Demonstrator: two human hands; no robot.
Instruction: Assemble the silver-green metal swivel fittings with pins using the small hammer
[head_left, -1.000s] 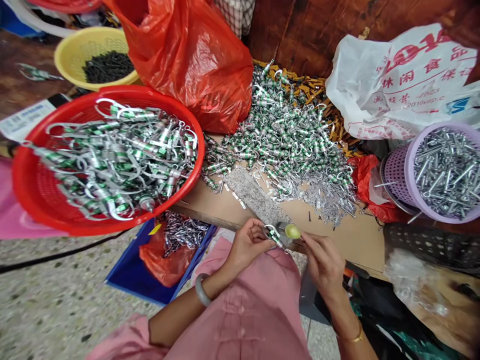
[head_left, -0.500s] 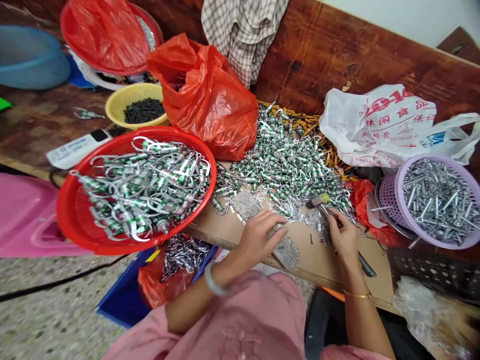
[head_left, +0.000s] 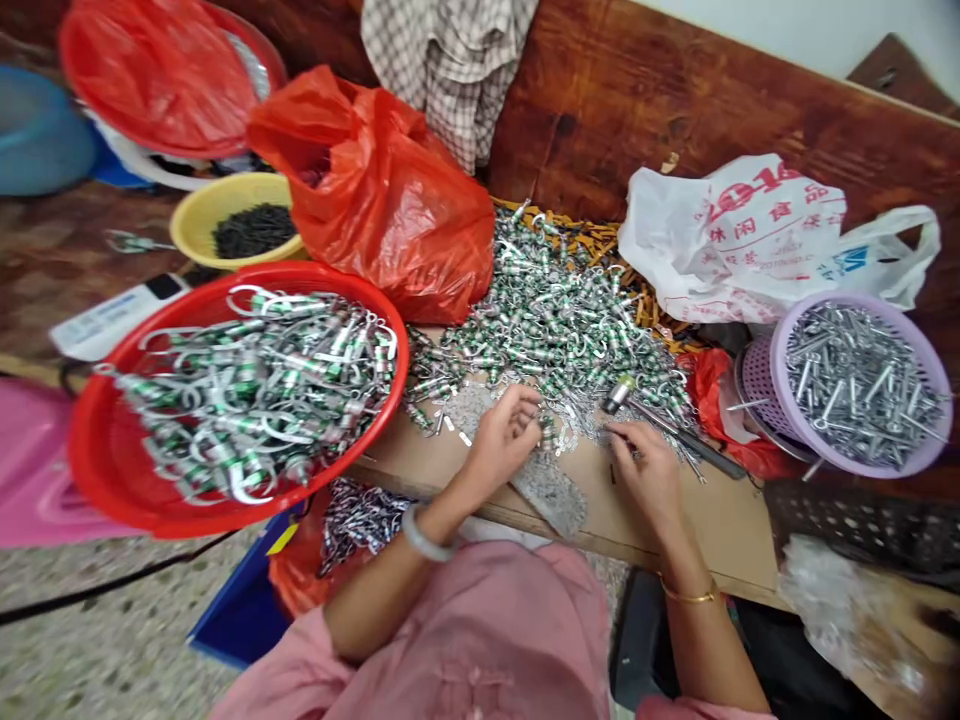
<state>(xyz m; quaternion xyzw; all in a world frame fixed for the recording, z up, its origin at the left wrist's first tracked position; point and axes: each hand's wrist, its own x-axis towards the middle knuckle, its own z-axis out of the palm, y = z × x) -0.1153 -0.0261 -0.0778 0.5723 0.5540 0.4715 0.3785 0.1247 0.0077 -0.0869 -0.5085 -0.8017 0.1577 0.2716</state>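
Note:
My left hand [head_left: 508, 435] is closed, its fingers curled at the near edge of the pile. A small green-banded metal fitting [head_left: 548, 433] shows at its fingertips. My right hand [head_left: 649, 475] has thumb and fingers drawn together low over the small loose metal pieces; what they pinch is too small to make out. Just beyond the right hand lies a hammer [head_left: 679, 436], its head toward the pile. A large pile of green-banded metal fittings [head_left: 577, 310] spreads in front of both hands. Near the left wrist lies a grey stone slab [head_left: 555, 497].
On the left stands a red basket [head_left: 94, 470] heaped with hooked fittings. Behind it are a yellow bowl [head_left: 180, 232] of dark pieces and a red plastic bag [head_left: 397, 200]. A purple basket [head_left: 757, 385] of metal eye bolts and a white plastic bag [head_left: 667, 240] stand right.
My right hand has let go of the hammer, which now lies farther right, and has moved down-left. My left hand's fingers have curled in. The view has shifted slightly.

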